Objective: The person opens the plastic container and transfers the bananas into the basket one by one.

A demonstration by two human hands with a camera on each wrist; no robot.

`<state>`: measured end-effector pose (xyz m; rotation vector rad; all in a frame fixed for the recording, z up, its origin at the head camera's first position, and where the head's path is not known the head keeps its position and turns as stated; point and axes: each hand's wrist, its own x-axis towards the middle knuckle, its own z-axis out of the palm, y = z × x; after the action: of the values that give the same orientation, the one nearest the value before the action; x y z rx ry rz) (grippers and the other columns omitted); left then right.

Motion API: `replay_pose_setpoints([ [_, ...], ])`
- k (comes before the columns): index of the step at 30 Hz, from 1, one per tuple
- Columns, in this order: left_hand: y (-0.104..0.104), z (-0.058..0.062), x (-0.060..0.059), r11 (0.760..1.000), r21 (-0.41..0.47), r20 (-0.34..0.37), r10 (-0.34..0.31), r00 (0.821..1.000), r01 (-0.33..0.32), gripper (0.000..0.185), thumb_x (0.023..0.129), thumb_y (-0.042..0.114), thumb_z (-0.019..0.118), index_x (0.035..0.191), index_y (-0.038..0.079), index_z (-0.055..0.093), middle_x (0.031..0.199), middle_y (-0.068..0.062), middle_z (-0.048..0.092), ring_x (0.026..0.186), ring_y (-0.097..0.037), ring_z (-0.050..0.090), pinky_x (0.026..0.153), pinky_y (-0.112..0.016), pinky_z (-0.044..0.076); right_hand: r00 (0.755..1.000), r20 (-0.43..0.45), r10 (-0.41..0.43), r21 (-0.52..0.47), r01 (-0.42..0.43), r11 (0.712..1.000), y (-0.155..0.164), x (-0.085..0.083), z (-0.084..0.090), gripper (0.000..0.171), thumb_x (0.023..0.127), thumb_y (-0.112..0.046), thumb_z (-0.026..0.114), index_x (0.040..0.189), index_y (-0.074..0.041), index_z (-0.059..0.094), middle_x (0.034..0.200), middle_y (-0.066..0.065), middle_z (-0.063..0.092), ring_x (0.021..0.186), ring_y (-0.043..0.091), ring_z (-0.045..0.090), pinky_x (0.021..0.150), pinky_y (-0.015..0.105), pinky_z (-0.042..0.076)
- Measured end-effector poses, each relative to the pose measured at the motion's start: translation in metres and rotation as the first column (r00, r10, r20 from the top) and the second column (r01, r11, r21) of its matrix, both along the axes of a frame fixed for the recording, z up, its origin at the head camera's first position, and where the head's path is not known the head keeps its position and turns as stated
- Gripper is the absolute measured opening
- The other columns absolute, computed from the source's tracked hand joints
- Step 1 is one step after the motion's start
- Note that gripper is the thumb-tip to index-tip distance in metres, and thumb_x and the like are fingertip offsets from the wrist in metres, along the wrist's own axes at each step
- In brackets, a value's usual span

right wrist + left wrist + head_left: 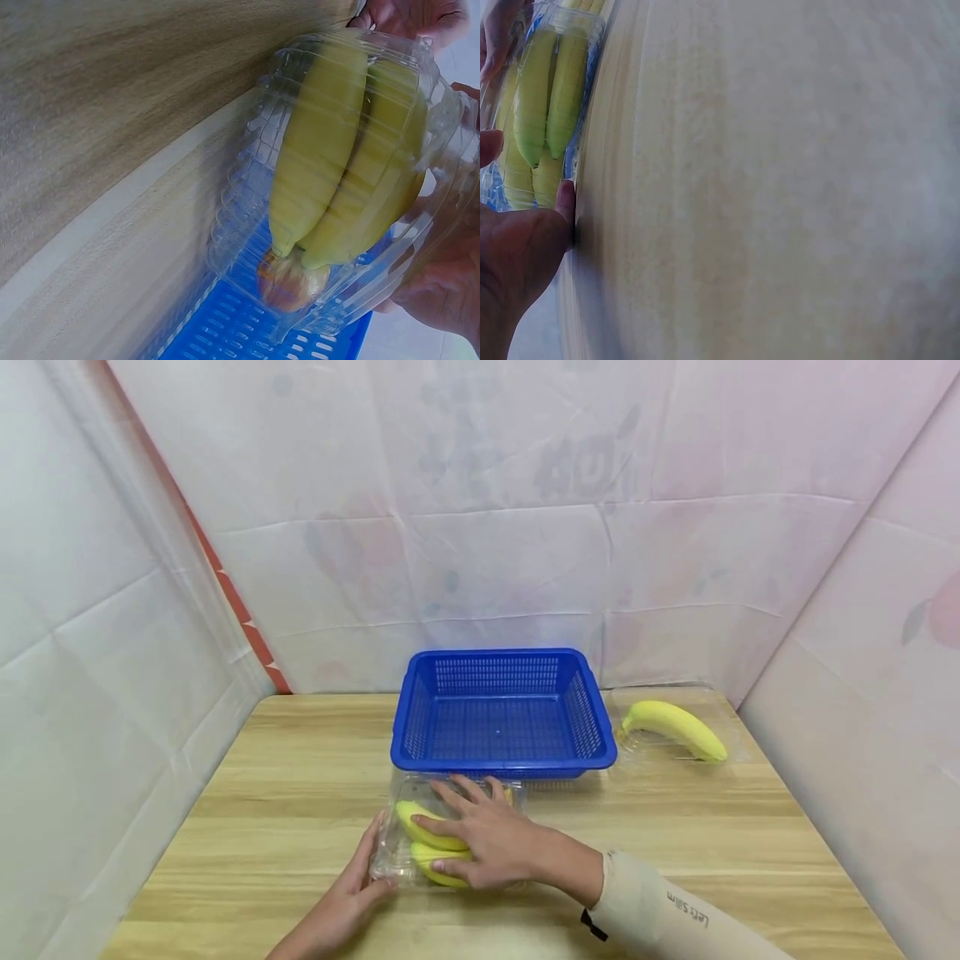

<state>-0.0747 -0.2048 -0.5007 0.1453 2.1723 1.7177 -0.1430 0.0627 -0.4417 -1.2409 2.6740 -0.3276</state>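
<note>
A clear plastic clamshell box lies on the table in front of the blue basket. Inside it are two yellow bananas side by side, with a small brownish onion at their tips. My left hand holds the box's left end, thumb at the near corner and fingers along the side. Across the lid, my right hand presses down with its fingers spread, covering part of the bananas. In the right wrist view the box's rim runs along the palm side of that hand.
Behind the box stands a blue plastic basket with slotted walls. To its right, another clear plastic box has a single banana in it. Draped sheets enclose the wooden table at the back and sides.
</note>
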Motion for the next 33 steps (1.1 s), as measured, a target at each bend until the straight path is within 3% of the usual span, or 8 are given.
replay_pose_setpoints([
  [14,-0.0009,-0.0031,-0.0005,0.999,-0.032,0.000,-0.036,0.999,0.036,0.097,0.104,0.017,0.063,0.173,0.025,-0.005,0.181,-0.020,-0.007,0.165,-0.047,0.003,0.117,-0.014,0.024,0.999,0.048,0.009,-0.014,-0.008,1.000,0.0009,-0.0008,-0.0013,0.061,0.107,-0.065,0.045,0.164,-0.051,0.031,0.182,0.008,0.015,0.168,0.040,0.015,0.123,0.083,0.020],
  [29,-0.0028,-0.0046,-0.0032,0.998,0.009,-0.003,-0.069,0.998,0.069,0.097,0.105,0.016,0.061,0.173,0.025,-0.008,0.180,-0.022,-0.011,0.164,-0.049,0.001,0.114,-0.010,0.022,0.998,0.055,0.010,-0.018,-0.009,1.000,0.0013,-0.0024,-0.0022,0.058,0.108,-0.065,0.042,0.163,-0.053,0.029,0.182,0.008,0.014,0.168,0.040,0.014,0.124,0.082,0.019],
  [31,-0.0030,-0.0043,-0.0035,0.998,0.000,-0.001,-0.070,0.998,0.070,0.097,0.105,0.016,0.060,0.173,0.025,-0.009,0.180,-0.021,-0.011,0.164,-0.049,0.002,0.117,-0.013,0.023,0.998,0.061,0.013,-0.020,-0.012,1.000,0.0014,-0.0029,-0.0018,0.057,0.109,-0.064,0.041,0.164,-0.053,0.029,0.182,0.008,0.014,0.168,0.040,0.014,0.124,0.082,0.019],
  [33,-0.0030,-0.0041,-0.0038,0.998,-0.018,-0.009,-0.060,0.998,0.060,0.096,0.105,0.016,0.060,0.173,0.025,-0.007,0.180,-0.021,-0.010,0.164,-0.049,0.002,0.125,-0.026,0.022,0.998,0.069,0.011,-0.027,-0.010,1.000,0.0017,-0.0035,-0.0007,0.056,0.109,-0.063,0.041,0.163,-0.053,0.030,0.182,0.007,0.015,0.168,0.040,0.015,0.124,0.083,0.018],
])
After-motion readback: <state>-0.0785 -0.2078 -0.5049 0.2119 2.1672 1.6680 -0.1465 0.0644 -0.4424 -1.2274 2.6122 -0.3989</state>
